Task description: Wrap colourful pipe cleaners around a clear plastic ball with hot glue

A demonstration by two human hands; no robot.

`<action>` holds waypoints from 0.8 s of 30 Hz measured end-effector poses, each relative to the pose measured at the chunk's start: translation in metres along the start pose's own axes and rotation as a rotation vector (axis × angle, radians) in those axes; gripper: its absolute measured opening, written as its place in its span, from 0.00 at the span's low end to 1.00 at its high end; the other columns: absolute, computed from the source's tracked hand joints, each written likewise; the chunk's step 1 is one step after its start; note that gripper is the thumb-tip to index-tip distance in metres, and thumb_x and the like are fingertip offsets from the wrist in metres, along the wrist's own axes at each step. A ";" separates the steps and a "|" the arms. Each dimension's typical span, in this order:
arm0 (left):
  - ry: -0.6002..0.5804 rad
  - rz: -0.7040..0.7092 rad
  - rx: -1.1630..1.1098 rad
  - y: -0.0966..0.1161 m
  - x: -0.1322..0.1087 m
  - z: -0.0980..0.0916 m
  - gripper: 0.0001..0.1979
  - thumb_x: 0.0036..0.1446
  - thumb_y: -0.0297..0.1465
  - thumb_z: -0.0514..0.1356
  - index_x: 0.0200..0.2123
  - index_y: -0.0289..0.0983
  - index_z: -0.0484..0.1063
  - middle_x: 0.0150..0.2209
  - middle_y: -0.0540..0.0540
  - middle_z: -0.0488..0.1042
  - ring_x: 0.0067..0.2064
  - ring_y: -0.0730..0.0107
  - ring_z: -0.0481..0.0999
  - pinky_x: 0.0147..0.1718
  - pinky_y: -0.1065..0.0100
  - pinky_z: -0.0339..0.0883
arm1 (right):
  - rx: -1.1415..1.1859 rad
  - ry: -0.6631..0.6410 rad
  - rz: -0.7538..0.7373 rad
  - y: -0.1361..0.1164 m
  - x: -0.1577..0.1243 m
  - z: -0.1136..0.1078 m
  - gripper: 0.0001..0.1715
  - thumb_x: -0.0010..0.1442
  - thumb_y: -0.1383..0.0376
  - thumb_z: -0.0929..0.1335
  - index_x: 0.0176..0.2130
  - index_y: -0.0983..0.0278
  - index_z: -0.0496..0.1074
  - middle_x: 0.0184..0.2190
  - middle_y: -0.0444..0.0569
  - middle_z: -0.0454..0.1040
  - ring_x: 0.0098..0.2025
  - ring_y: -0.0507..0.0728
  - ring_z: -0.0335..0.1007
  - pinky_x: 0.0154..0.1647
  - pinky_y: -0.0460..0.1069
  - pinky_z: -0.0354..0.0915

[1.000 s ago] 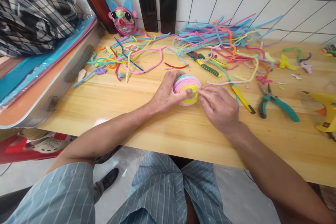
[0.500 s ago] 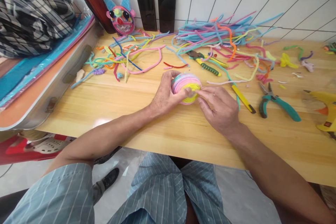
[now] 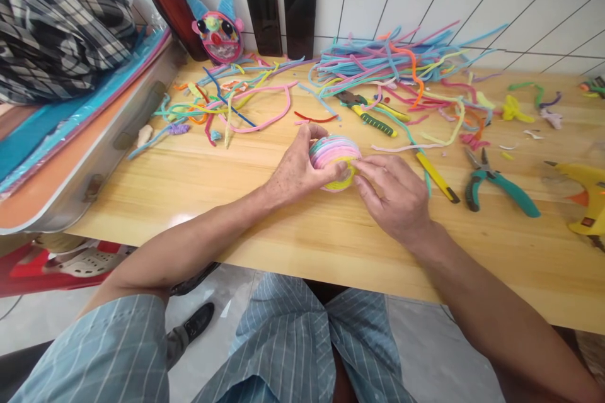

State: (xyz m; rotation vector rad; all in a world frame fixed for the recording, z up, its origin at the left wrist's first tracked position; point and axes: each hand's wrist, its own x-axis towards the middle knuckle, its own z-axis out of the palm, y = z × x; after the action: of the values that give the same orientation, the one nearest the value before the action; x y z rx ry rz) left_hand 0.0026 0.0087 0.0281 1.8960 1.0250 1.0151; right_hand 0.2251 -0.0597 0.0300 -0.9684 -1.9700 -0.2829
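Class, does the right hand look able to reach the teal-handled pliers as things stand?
Probably yes: the right hand is at the multicoloured coil, but the teal-handled pliers lie nearby, with only the yellow utility knife between.

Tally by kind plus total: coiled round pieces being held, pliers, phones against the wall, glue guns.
Coiled round piece: 1
Pliers: 2 (teal pair, green-yellow pair)
Phones: 2 (left one, right one)
Glue gun: 1
Total: 6

A single head-worn camera looks forward and down, over the lap (image 3: 269, 340), onto the nearby table (image 3: 307, 239)
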 end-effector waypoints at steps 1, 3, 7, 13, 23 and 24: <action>0.006 0.007 0.010 -0.001 0.001 0.000 0.33 0.59 0.50 0.73 0.59 0.41 0.66 0.60 0.39 0.77 0.59 0.54 0.80 0.59 0.55 0.77 | 0.002 -0.003 0.007 0.000 0.000 0.000 0.19 0.71 0.72 0.73 0.59 0.59 0.81 0.48 0.53 0.88 0.49 0.62 0.87 0.54 0.57 0.82; 0.025 0.031 0.029 -0.005 0.002 0.000 0.33 0.60 0.49 0.72 0.60 0.40 0.67 0.62 0.38 0.77 0.62 0.51 0.79 0.65 0.53 0.74 | 0.005 -0.027 0.032 0.001 -0.001 -0.001 0.18 0.71 0.71 0.73 0.58 0.58 0.81 0.48 0.53 0.88 0.50 0.62 0.87 0.54 0.57 0.81; 0.062 0.086 0.067 -0.013 0.003 0.003 0.32 0.60 0.50 0.72 0.59 0.40 0.70 0.61 0.37 0.79 0.62 0.50 0.80 0.66 0.51 0.74 | 0.033 -0.072 0.082 0.002 -0.002 -0.002 0.16 0.72 0.69 0.73 0.57 0.58 0.81 0.49 0.53 0.88 0.50 0.62 0.86 0.55 0.58 0.80; 0.107 0.094 0.088 -0.018 0.001 0.008 0.30 0.61 0.49 0.71 0.58 0.41 0.69 0.59 0.39 0.79 0.61 0.52 0.80 0.64 0.51 0.75 | 0.130 -0.143 0.162 0.002 -0.002 -0.004 0.15 0.73 0.66 0.72 0.57 0.57 0.81 0.50 0.53 0.87 0.54 0.65 0.85 0.60 0.66 0.78; 0.179 0.036 0.024 -0.015 -0.001 0.011 0.30 0.62 0.52 0.69 0.57 0.41 0.67 0.58 0.40 0.75 0.59 0.55 0.77 0.62 0.54 0.74 | 0.168 -0.115 0.105 0.001 -0.004 0.002 0.22 0.74 0.67 0.72 0.64 0.57 0.78 0.52 0.55 0.85 0.56 0.66 0.82 0.61 0.67 0.77; 0.182 0.027 0.018 -0.016 -0.001 0.011 0.31 0.62 0.52 0.69 0.58 0.41 0.66 0.58 0.40 0.75 0.59 0.55 0.77 0.62 0.53 0.74 | 0.156 -0.118 0.101 0.001 -0.005 0.002 0.23 0.74 0.67 0.72 0.65 0.57 0.77 0.53 0.56 0.84 0.56 0.66 0.82 0.61 0.67 0.77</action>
State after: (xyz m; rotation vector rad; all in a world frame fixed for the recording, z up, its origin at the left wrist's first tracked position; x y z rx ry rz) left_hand 0.0071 0.0117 0.0097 1.8628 1.1170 1.2156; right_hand 0.2261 -0.0602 0.0246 -0.9986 -2.0087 -0.0149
